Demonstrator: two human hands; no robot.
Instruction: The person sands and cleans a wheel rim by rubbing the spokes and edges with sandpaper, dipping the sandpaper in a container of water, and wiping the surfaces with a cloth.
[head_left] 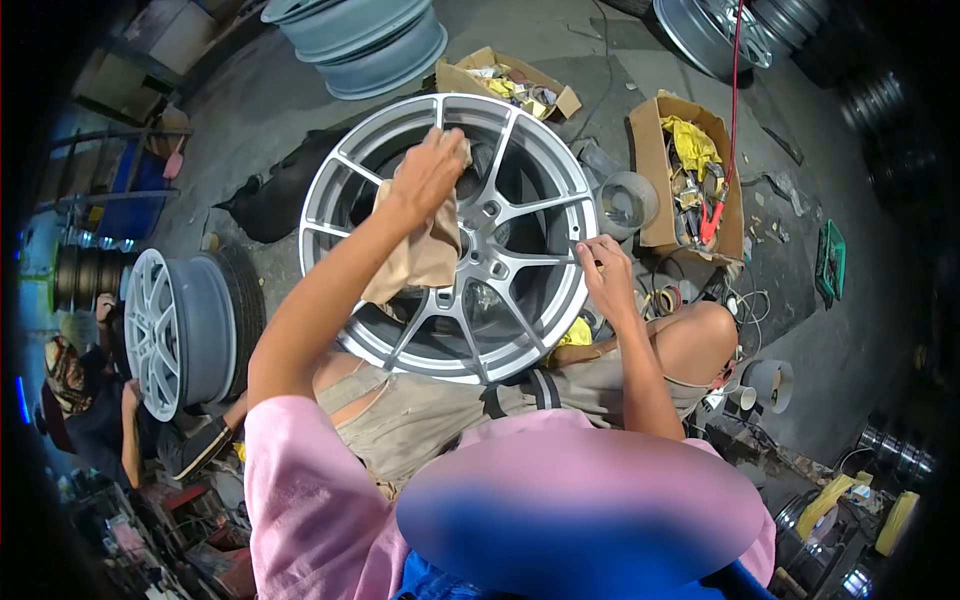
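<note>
A large silver multi-spoke wheel rim (485,236) lies face up in front of my lap. My left hand (432,172) is closed on a beige cloth (425,250), which hangs over the upper left spokes and reaches toward the hub. At the rim's right edge, my right hand (606,262) has its fingers pressed together on a small dark, thin item that lies along a spoke end; its full shape is hidden by the fingers.
Open cardboard boxes (655,175) of tools and scraps stand beyond the rim. Stacked grey rims (370,50) are at the top. At left, another person (90,400) holds an upright rim (205,330). A red hose (735,100) hangs at right.
</note>
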